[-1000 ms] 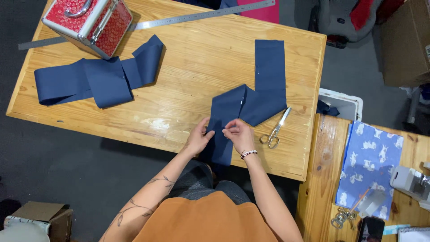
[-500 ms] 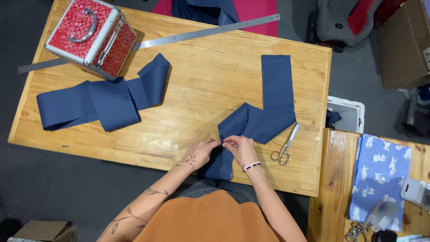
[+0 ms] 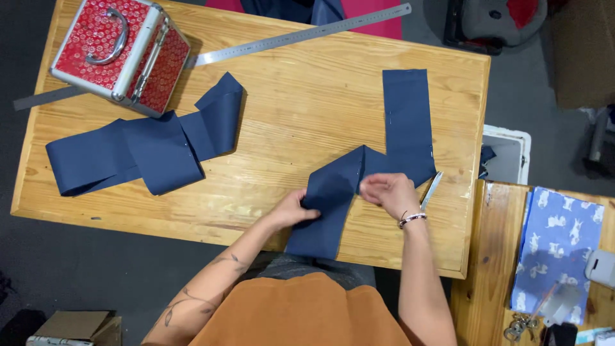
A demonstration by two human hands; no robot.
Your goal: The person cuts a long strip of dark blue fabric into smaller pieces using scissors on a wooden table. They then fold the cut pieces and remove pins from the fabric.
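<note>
Here: hands (image 3: 346,202) on navy fabric strip (image 3: 359,179) | wooden table (image 3: 288,109) (dark floor (image 3: 96,282))

Table (image 3: 275,122) layout: case (image 3: 118,54) at far left corner, resting on a ruler (image 3: 301,37) that runs along the far edge. Folded strip (image 3: 141,150) lies left; bent strip (image 3: 371,173) lies right, its near end overhanging the near edge. Scissors (image 3: 432,190) lie just right of it.
</note>
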